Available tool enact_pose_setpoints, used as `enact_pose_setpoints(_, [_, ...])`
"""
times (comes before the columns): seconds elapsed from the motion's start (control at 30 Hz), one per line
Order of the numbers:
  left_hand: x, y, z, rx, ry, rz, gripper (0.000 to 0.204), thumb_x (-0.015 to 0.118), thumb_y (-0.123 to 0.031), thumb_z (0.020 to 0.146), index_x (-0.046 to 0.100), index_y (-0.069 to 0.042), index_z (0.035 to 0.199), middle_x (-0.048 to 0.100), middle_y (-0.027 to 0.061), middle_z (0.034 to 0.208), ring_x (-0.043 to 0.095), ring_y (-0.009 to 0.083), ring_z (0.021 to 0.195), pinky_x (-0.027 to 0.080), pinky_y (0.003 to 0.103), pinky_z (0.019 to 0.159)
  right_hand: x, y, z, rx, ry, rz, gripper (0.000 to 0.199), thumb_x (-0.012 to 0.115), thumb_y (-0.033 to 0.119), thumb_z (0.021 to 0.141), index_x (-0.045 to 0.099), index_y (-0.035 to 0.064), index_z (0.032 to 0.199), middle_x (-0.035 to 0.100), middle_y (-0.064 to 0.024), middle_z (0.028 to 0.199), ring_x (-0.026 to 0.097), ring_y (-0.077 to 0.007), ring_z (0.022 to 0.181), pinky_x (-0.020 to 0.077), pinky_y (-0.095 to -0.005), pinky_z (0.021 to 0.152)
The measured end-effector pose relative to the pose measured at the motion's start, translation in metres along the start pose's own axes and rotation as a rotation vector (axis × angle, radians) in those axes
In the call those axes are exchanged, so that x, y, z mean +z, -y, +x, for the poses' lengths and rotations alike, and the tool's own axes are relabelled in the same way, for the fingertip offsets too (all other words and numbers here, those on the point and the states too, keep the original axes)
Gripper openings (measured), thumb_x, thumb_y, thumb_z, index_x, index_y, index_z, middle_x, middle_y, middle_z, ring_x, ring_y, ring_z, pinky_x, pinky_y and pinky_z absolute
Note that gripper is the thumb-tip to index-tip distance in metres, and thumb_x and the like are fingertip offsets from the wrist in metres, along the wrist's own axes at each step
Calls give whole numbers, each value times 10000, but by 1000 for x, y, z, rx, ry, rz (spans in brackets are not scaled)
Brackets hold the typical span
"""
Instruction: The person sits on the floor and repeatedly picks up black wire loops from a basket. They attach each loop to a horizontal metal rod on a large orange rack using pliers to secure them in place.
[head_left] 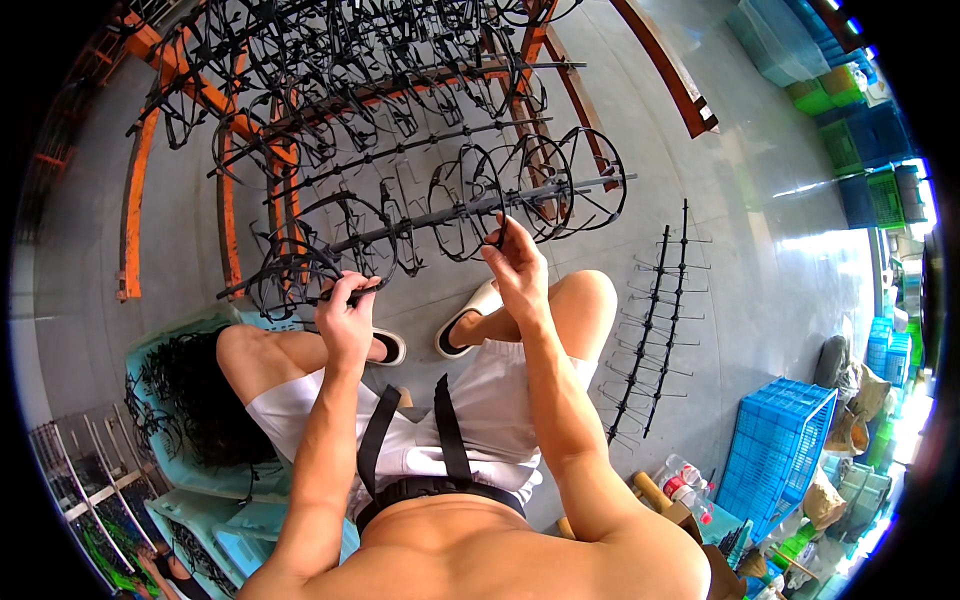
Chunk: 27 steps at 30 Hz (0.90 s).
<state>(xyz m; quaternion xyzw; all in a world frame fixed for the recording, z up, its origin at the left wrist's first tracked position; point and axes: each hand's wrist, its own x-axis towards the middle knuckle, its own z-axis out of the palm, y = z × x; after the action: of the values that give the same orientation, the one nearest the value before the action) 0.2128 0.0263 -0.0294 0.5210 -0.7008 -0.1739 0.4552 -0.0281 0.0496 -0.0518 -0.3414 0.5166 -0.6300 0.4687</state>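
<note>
In front of my knees a long dark rod (pixel 435 217) runs crosswise, carrying several thin black ring-shaped parts with spokes. My left hand (pixel 345 315) is closed on a black ring-shaped part (pixel 308 262) near the rod's left end. Farther right, my right hand (pixel 519 272) pinches the lower rim of another black ring (pixel 468 150), thumb and fingers together. A larger pair of black hoops (pixel 619 190) hangs at the rod's right end. My fingers partly hide the spots they grip.
Beyond stands an orange metal rack (pixel 131 215) loaded with black ring parts. Two bare spiked rods (pixel 640 345) lie on the floor at right. A pale teal crate (pixel 145 350) of black parts is at my left; a blue crate (pixel 775 450) and plastic bottles (pixel 686 485) are at right.
</note>
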Motion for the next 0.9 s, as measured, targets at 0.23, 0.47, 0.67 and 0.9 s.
enact_pose_setpoints(0.23, [-2, -3, 2, -16, 13, 21, 185, 727, 53, 712, 595, -2, 830, 644, 91, 774, 624, 197, 709, 509, 292, 664, -3, -4, 1, 34, 5, 165, 450, 636, -29, 850, 498, -6, 1278, 607, -29, 1042, 583, -96, 931, 482, -228, 827])
enact_pose_setpoints(0.47, [-9, -2, 5, -13, 5, -21, 238, 702, 93, 672, 624, -20, 867, 679, 100, 799, 637, 256, 746, 510, 331, 674, 10, 15, -2, -88, -71, 30, 495, 595, -33, 853, 446, 18, 1322, 549, -91, 1181, 536, -168, 1068, 444, -292, 915])
enact_pose_setpoints(0.67, [-29, -26, -15, 39, -36, -94, 323, 682, 155, 642, 617, -20, 905, 649, 126, 830, 632, 251, 717, 517, 322, 646, 59, 39, -50, -197, -67, -545, 305, 577, 98, 906, 501, 9, 1188, 565, -131, 1017, 558, -226, 889, 434, -345, 836])
enact_pose_setpoints(0.9, [-48, -43, -48, 265, 131, -62, 324, 740, 21, 693, 639, -58, 990, 608, 111, 798, 590, 285, 682, 480, 358, 596, 88, 52, -62, 609, 306, 906, 385, 446, 378, 988, 561, 19, 1065, 602, -73, 806, 488, -141, 590, 409, -264, 562])
